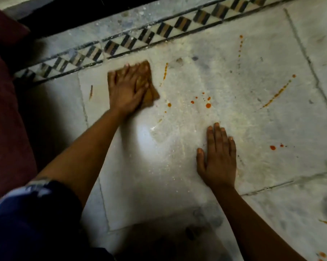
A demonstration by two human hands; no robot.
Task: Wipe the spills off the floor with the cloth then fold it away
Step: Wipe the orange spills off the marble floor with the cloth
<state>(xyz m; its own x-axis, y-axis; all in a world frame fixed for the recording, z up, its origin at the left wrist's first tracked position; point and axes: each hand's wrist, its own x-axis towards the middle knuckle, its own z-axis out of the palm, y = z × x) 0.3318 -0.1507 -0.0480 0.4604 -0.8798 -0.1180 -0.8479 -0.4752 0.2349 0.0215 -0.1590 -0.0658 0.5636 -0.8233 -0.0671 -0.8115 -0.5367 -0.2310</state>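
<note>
Left hand point(128, 87): spread flat, pressing the cloth point(149, 91) over spills point(207, 105).
Right hand point(218, 157): open, empty, bracing on floor point(177, 185).

Left hand point(128, 89): pressed flat, fingers point(140, 69) spread, on the folded brown cloth point(150, 94), far left of the pale marble floor point(196, 185).
Cloth: just before the black-and-white diamond-patterned border strip point(132, 41), which runs behind both hands.
Right hand point(218, 158): flat on the bare floor, nearer the person, right of the cloth and well apart from it.
Orange-red spills point(208, 105): drops between the hands; streaks right of the cloth and farther right.
Dark red fabric point(6, 129): along the left edge.
</note>
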